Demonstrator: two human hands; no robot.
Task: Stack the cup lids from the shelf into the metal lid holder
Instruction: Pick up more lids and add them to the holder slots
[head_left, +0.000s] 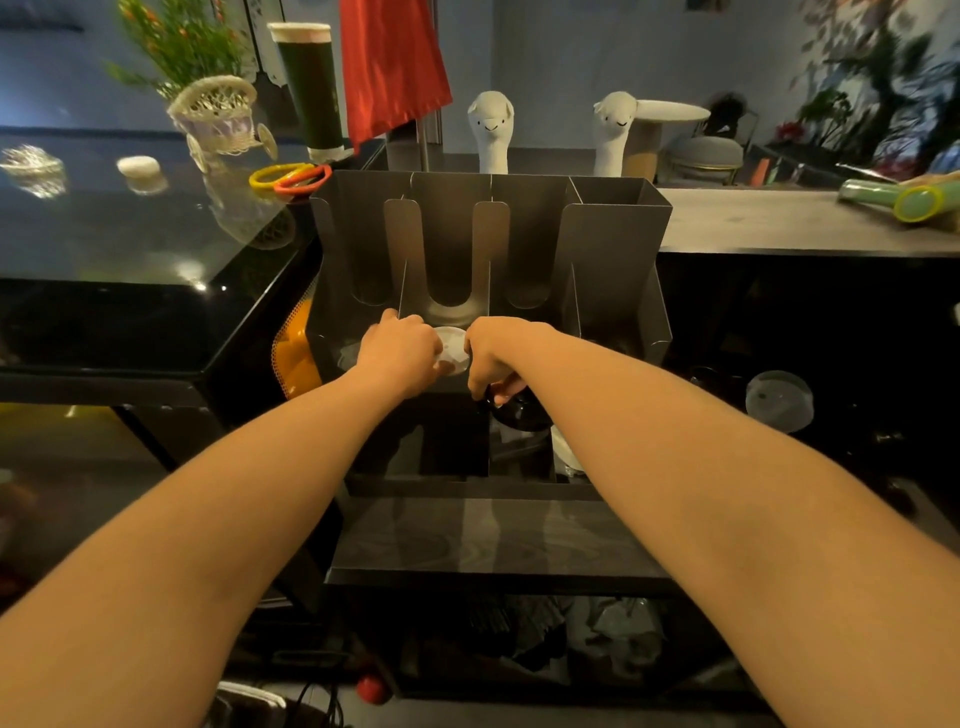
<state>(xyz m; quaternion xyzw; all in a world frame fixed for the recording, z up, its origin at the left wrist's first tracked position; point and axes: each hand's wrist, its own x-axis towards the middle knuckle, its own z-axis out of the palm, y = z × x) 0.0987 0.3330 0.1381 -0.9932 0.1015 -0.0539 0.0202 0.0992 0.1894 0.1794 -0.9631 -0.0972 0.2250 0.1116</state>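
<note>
The metal lid holder (613, 239) stands at the middle of the head view, with several tall slotted compartments. A clear plastic cup lid (453, 349) sits at the foot of its second compartment. My left hand (400, 353) pinches the lid's left edge and my right hand (493, 358) grips its right edge, both with fingers curled. A black round thing (519, 413) lies just under my right hand's fingers; whether they touch it I cannot tell. Another clear lid (347, 357) shows faintly in the leftmost compartment.
A stack of clear lids (779, 400) sits on the dark shelf at right. A glossy black counter (130, 249) with a wicker cart, a tall cup and coloured rings lies to the left. Two plush figures stand behind the holder. A dark shelf board (467, 540) lies below my arms.
</note>
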